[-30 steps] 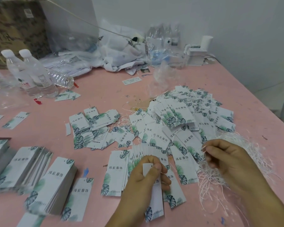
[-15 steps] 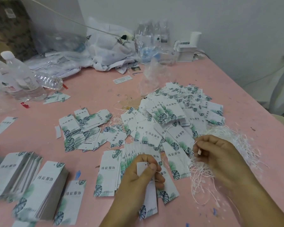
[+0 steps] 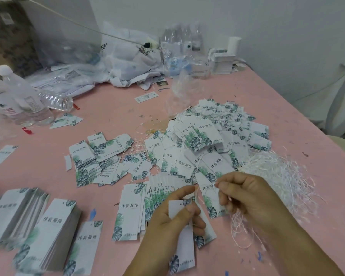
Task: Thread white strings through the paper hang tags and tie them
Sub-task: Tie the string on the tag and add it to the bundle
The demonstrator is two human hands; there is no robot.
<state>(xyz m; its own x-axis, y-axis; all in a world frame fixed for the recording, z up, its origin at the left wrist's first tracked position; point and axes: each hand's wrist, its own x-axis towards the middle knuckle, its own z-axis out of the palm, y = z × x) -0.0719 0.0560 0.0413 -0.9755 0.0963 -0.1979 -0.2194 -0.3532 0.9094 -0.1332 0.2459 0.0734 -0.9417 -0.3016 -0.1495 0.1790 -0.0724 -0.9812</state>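
Head view: pink table (image 3: 112,108), wall behind. Big heap of strung hang tags (image 3: 211,140) mid-table, smaller scatter left of it. Unstrung stacks (image 3: 26,220) at near left. Tangle of white strings (image 3: 279,176) at right, just beside the right hand (image 3: 247,198). Water bottles (image 3: 22,100) far left. Left hand (image 3: 173,222) grips one tag (image 3: 182,242), thumb pressed below its hole. Right hand's fingers (image 3: 223,185) pinch a single string (image 3: 197,193), its end near the left hand's fingertips.
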